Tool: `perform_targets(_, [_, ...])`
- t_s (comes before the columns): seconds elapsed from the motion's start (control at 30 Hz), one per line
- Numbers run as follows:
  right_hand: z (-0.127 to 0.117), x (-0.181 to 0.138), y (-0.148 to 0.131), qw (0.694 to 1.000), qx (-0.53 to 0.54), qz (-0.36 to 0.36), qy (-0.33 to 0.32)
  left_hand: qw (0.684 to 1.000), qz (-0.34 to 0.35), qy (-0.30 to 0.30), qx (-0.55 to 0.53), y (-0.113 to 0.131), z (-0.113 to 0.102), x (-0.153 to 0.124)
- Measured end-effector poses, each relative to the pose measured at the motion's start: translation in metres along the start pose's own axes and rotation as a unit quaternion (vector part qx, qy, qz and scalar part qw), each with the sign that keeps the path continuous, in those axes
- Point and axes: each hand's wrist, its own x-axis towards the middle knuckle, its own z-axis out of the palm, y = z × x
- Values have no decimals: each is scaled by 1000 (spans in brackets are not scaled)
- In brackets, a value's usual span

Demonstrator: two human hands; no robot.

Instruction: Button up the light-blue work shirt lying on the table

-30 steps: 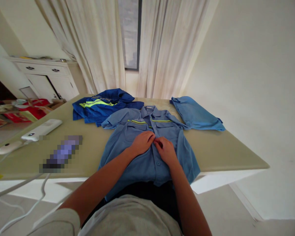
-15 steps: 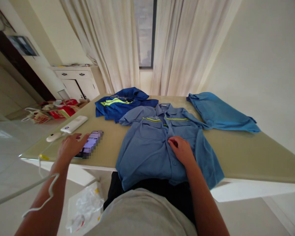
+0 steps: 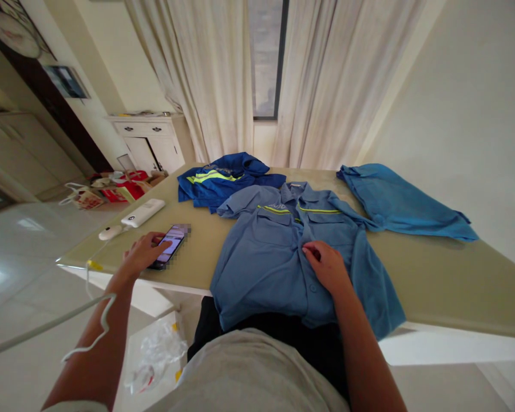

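A blue-grey short-sleeved work shirt (image 3: 266, 257) with yellow-green piping lies spread face up in front of me, its lower hem hanging over the table's near edge. On its front opening, my right hand (image 3: 326, 266) is closed, with thumb and fingertips pinching the placket edge. To the left, a lit smartphone (image 3: 171, 245) lies flat on the table. My left hand (image 3: 145, 252) is beside it, fingers apart, the thumb reaching onto the screen; it does not hold the phone.
A dark blue garment (image 3: 217, 180) with a reflective stripe lies behind the shirt. Folded blue cloth (image 3: 407, 200) is at the right. A white power bank (image 3: 143, 213) and a round white device (image 3: 110, 232) sit far left on the table (image 3: 459, 280). A white cable crosses my left forearm.
My left thumb has come down onto the phone screen and the displayed content looks different. The whole view has shifted a little left. My right hand stays at the shirt front.
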Motion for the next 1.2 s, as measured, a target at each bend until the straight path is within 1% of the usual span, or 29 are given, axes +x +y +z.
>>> perform_targets(0.1, [0, 0, 1, 1000, 0, -1, -1, 1000, -24, -5, 7, 6, -3, -5])
perform_targets(0.2, [0, 0, 0, 1000, 2, 2, -4, 1000, -22, -1, 8, 9, -3, -6])
perform_targets(0.37, [0, 0, -1, 1000, 3, 5, -3, 1000, -12, 10, 11, 6, 0, -5])
perform_targets(0.57, [1, -1, 1, 1000, 10, -4, 5, 999, -41, 23, -12, 10, -2, -7])
perform_targets(0.67, [1, -1, 1, 1000, 10, -7, 8, 999, -40, 28, -22, 12, -3, -9])
perform_targets(0.83, [1, 0, 1, 1000, 10, -9, 8, 999, -43, 17, -15, 18, -7, -13])
perform_targets(0.93, [2, 0, 2, 1000, 11, -10, 12, 999, -53, 10, -9, 25, -10, -19])
perform_targets(0.97, [2, -1, 3, 1000, 11, -11, 13, 998, -57, 25, -1, 30, -10, -23])
perform_targets(1.0, [2, -1, 3, 1000, 12, -12, 13, 997, -59, 55, 11, 36, -10, -28])
perform_targets(1.07, [3, -1, 3, 1000, 12, -14, 13, 989, -36, 141, 34, 57, -7, -41])
perform_targets(1.1, [3, -1, 3, 1000, 11, -14, 13, 983, -2, 181, 33, 72, -5, -49])
perform_targets(1.13, [3, 0, 3, 1000, 10, -12, 13, 979, 47, 199, 16, 91, -2, -58])
perform_targets(1.17, [2, 0, 2, 1000, 7, -10, 15, 975, 109, 190, -20, 113, 2, -68])
perform_targets(1.2, [2, 0, 1, 1000, 4, -8, 15, 969, 182, 153, -68, 138, 6, -77])
